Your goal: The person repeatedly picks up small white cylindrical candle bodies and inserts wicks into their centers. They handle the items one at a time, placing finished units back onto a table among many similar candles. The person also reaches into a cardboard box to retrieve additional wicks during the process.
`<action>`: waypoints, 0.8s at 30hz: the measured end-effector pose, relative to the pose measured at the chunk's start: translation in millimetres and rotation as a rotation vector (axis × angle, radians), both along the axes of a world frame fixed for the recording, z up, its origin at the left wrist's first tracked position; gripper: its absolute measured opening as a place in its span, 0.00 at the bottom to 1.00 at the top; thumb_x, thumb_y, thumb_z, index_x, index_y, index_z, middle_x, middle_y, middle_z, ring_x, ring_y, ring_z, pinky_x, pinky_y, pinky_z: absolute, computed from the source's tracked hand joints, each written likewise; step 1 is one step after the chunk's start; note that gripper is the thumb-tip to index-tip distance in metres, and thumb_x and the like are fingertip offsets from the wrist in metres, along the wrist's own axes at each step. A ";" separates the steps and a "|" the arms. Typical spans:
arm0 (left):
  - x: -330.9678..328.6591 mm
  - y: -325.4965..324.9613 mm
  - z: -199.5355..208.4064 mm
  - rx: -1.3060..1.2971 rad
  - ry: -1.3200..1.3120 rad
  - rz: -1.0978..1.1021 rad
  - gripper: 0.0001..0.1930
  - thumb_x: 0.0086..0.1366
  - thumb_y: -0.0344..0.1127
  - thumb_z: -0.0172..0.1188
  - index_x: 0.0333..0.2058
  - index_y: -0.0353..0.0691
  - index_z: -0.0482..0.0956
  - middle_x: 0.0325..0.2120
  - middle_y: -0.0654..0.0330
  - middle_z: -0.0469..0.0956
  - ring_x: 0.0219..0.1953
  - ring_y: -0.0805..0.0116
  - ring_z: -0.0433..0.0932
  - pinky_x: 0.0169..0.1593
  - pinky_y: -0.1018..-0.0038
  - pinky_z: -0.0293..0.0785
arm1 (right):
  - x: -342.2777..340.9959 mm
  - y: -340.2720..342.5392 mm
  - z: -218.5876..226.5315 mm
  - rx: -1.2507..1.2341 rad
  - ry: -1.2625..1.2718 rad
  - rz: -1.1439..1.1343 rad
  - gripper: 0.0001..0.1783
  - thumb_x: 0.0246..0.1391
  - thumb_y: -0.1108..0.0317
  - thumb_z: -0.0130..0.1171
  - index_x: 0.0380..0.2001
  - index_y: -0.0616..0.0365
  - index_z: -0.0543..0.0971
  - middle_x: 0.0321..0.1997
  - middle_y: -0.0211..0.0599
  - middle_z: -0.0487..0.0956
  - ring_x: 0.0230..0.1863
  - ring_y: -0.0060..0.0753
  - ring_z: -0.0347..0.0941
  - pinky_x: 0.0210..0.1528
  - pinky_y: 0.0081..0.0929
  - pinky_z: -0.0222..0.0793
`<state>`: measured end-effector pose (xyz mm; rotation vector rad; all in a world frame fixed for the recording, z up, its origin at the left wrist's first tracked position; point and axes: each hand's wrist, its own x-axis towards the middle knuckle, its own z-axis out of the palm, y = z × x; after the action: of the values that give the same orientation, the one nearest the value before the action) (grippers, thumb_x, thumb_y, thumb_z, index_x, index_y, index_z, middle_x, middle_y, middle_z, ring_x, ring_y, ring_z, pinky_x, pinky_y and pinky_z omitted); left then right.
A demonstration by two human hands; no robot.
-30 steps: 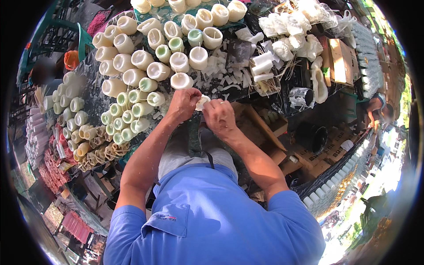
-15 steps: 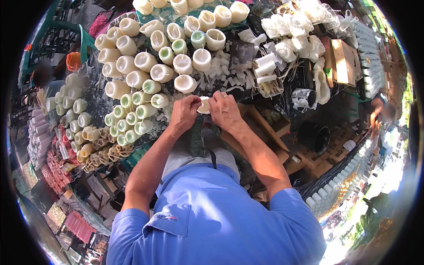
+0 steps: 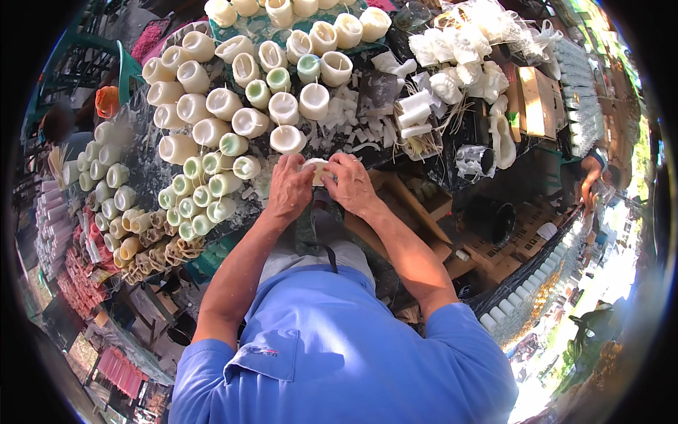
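Both hands hold a pale, round candle in front of my body, at the near edge of the table. My left hand grips its left side with bent fingers. On the opposite side, my right hand has its fingers closed on the rim. Much of the candle is hidden behind the fingers. Just beyond my left hand stands a cream candle with a hollowed top. Farther left are rows of cream candles and smaller green-tinted candles, several with wicks showing.
White wax scraps lie beyond my hands. To the right are white wax sticks, pale moulded pieces and a dark-mouthed container. Below the table edge sit an open cardboard box and a black bucket.
The view has shifted slightly. My fingers have moved on the candle: the left hand has turned inward and both hands now sit closer together around it.
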<state>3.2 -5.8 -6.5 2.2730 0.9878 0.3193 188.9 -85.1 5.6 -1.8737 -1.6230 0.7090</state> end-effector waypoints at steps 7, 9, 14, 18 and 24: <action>-6.3 -12.5 -9.4 -0.184 -0.135 0.230 0.11 0.65 0.27 0.69 0.46 0.38 0.89 0.49 0.50 0.81 0.53 0.47 0.80 0.56 0.57 0.79 | -4.2 11.1 -4.7 0.184 -0.021 0.085 0.10 0.51 0.72 0.73 0.38 0.54 0.88 0.46 0.36 0.81 0.49 0.47 0.78 0.53 0.45 0.75; -5.8 -15.2 -7.6 -0.045 -0.115 0.137 0.10 0.65 0.28 0.68 0.45 0.37 0.89 0.51 0.50 0.80 0.54 0.47 0.79 0.57 0.56 0.78 | -0.3 9.8 -7.1 0.153 -0.037 0.110 0.10 0.51 0.73 0.73 0.38 0.55 0.88 0.48 0.37 0.81 0.49 0.46 0.77 0.52 0.43 0.75; 7.9 -17.5 -1.4 0.077 0.129 0.079 0.10 0.66 0.35 0.67 0.44 0.38 0.89 0.57 0.50 0.77 0.58 0.47 0.76 0.58 0.54 0.75 | 7.0 -4.0 -12.2 0.111 0.049 0.082 0.09 0.52 0.73 0.74 0.38 0.60 0.88 0.50 0.40 0.81 0.50 0.48 0.77 0.56 0.41 0.76; 20.7 -9.3 0.5 -0.008 0.216 0.051 0.13 0.67 0.39 0.66 0.46 0.38 0.88 0.61 0.49 0.73 0.62 0.46 0.72 0.59 0.53 0.71 | 9.3 -7.3 -13.7 0.075 0.170 0.060 0.08 0.54 0.74 0.72 0.38 0.64 0.87 0.50 0.44 0.82 0.51 0.50 0.80 0.57 0.41 0.77; 21.8 -2.7 16.6 0.151 0.162 -0.086 0.13 0.68 0.39 0.64 0.44 0.37 0.86 0.63 0.47 0.72 0.65 0.46 0.69 0.60 0.51 0.65 | 18.2 -9.9 -12.5 0.072 0.246 0.002 0.07 0.59 0.72 0.70 0.39 0.64 0.87 0.48 0.46 0.84 0.48 0.52 0.82 0.53 0.42 0.79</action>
<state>24.9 -8.5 10.2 2.5031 0.9714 0.1808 207.1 -95.0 -6.8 -1.6625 -1.4734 0.8354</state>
